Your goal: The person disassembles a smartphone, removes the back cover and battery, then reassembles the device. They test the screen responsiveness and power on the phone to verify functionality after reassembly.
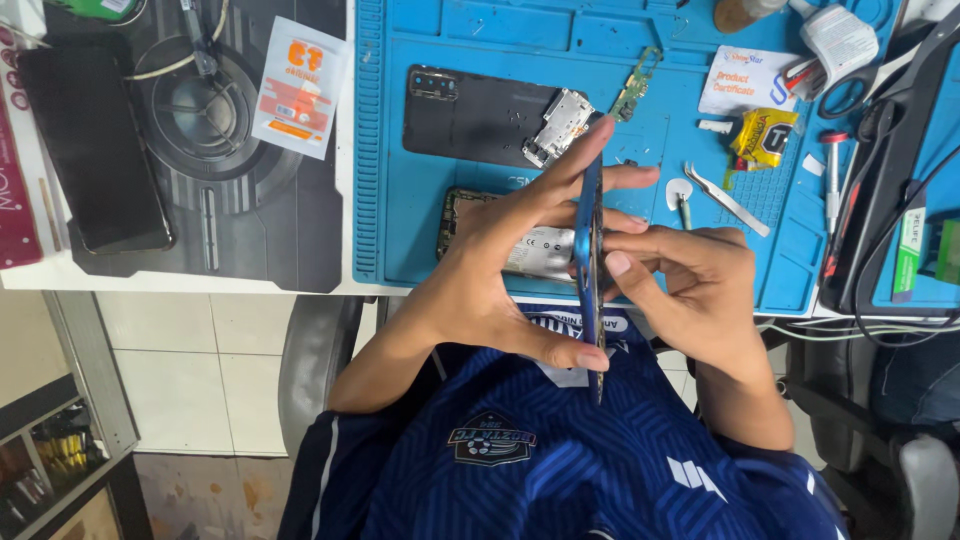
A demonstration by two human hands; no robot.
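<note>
- My left hand (pixel 500 265) and right hand (pixel 690 290) hold the blue phone frame (pixel 591 250) edge-on above my lap, at the tabletop's (pixel 200 275) six-o'clock rim.
- Left fingers (pixel 575 160) are curled shut along its long edges; right fingers are pinched closed on its side.
- I judge it light, thin, stiff and slippery, probably fragile when flexed; best gripped by the edges.
- At eleven o'clock, a white sachet (pixel 298 85) with orange print lies on the dark mat (pixel 240 210).
- At one o'clock, on the blue mat (pixel 680 130), lie a white card (pixel 745 80) and a small yellow packet (pixel 762 135).
- At three o'clock, a narrow green label (pixel 908 255).
</note>
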